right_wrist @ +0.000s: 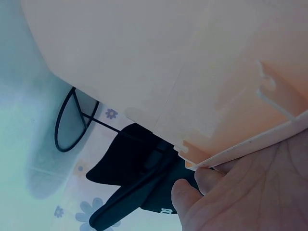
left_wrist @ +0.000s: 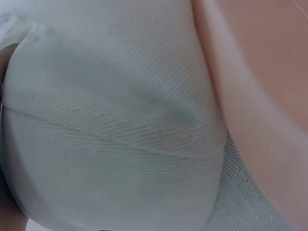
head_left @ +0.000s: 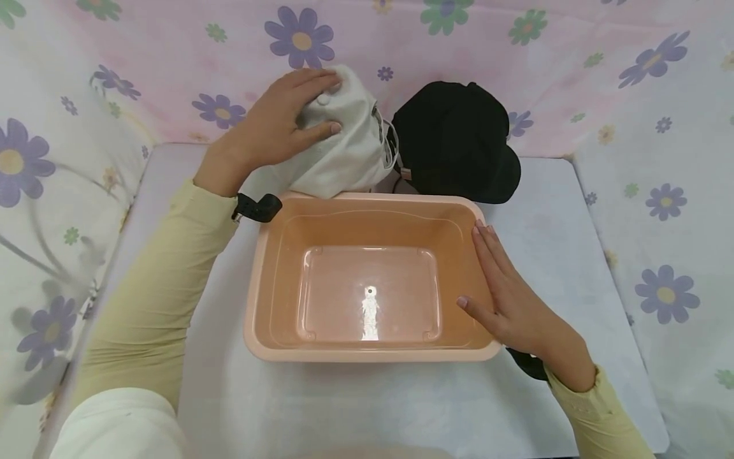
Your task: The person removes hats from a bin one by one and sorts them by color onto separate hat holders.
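Note:
My left hand (head_left: 278,121) grips a white cap (head_left: 350,146) behind the basin's left half, fingers over its crown and thumb on its near side. The cap's pale ribbed cloth (left_wrist: 110,125) fills most of the left wrist view. An empty peach plastic basin (head_left: 367,354) stands at the table's middle. On its right rim lies my right hand (head_left: 516,309), fingers straight along the edge and thumb reaching over the inside. The right wrist view shows the basin's outer wall (right_wrist: 144,62) above the palm.
A black cap (head_left: 453,140) sits behind the basin's right half, beside the white one. Under it, the right wrist view shows a black wire stand (right_wrist: 59,122). The white table (head_left: 550,223) meets flowered cloth (head_left: 665,229) at the back and sides.

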A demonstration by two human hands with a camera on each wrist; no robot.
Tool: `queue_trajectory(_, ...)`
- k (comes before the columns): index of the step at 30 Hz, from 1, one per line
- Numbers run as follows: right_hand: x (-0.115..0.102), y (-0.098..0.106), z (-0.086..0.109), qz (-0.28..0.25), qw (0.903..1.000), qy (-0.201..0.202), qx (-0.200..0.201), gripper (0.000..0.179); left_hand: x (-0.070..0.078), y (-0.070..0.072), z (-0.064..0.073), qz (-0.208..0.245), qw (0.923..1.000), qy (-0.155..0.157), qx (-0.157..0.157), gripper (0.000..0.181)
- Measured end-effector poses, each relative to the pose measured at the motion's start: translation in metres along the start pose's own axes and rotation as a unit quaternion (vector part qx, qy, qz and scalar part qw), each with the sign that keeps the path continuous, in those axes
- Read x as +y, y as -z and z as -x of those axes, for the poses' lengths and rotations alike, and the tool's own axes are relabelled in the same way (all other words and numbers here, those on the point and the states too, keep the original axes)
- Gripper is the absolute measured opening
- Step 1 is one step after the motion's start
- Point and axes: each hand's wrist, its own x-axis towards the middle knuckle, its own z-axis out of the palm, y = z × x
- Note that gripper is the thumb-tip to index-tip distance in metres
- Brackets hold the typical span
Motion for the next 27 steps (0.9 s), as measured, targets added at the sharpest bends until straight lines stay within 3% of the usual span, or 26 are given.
queue_trajectory(6, 0.000, -0.002, -0.001, 0.001, 1.0000, 0.005, 0.000, 0.098, -0.003, 0.003, 0.005, 0.058, 0.9972, 0.039, 0.029, 0.059)
queue_trajectory(16, 0.001, 0.000, 0.001, 0.002, 0.9999, 0.010, 0.008, 0.097, -0.004, 0.008, 0.009, 0.080, 0.9924, 0.038, 0.085, 0.056)
queue_trajectory(20, 0.002, 0.000, 0.001, 0.003, 0.9996, 0.025, 0.015, 0.096, -0.005, 0.010, 0.012, 0.095, 0.9895, 0.057, 0.093, 0.054)
queue_trajectory(27, 0.000, 0.001, 0.000, -0.008, 0.9997, 0.020, 0.011, 0.096, -0.009, 0.011, 0.013, 0.097, 0.9878, 0.058, 0.107, 0.038)
